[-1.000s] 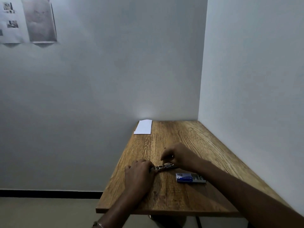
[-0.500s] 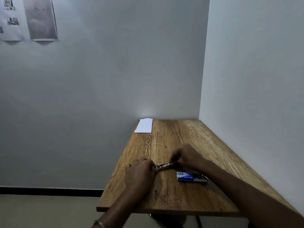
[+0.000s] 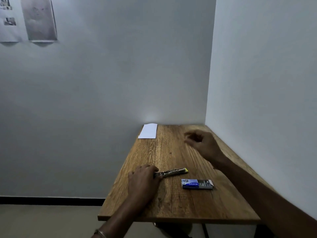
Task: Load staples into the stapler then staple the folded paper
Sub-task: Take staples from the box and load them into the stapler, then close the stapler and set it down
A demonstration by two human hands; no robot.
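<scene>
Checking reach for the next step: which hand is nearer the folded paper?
Right. The right hand hangs above the table to the right of the folded paper, apart from it. The left hand is at the near edge, holding the stapler.

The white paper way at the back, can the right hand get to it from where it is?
Probably yes. The right hand hangs above the table, with only bare wood between it and the folded paper at the far left corner. It holds nothing.

Both forearms bare, no sleeves visible. Thin metal bangle (image 3: 101,233) on left wrist, well back from the fingers. Nothing worn on the right hand (image 3: 204,143) or the left hand (image 3: 143,182).
</scene>
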